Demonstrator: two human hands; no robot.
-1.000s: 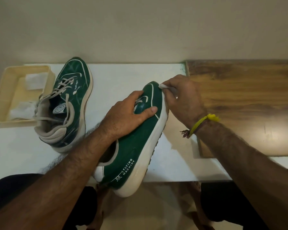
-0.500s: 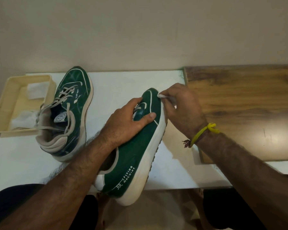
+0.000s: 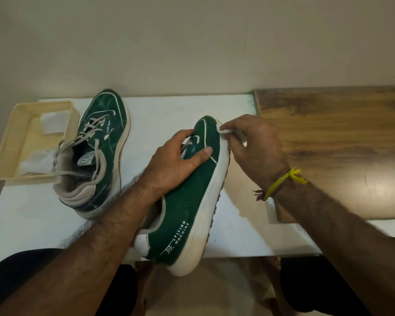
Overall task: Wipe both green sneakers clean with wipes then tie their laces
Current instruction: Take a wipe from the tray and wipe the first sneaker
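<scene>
The left hand [image 3: 172, 160] grips the top of one green sneaker [image 3: 187, 201], tilted on its side at the white table's [image 3: 32, 215] front edge, while the right hand [image 3: 253, 147] pinches a white wipe [image 3: 225, 131] against its toe; the other sneaker [image 3: 100, 151] stands toward the table's left edge, touching a cream tray [image 3: 9, 142] of wipes.

A green sneaker [image 3: 187, 197] with a thick white sole is tilted onto its side, heel past the counter's near edge, toe pointing toward the far edge; white lettering reads FLYING MACHINE. A small white wipe [image 3: 225, 131] touches the sole's rim at its toe. The second green sneaker [image 3: 100, 151] stands upright toward the left edge, streaked, its grey laces [image 3: 89, 131] loose and untied.
</scene>
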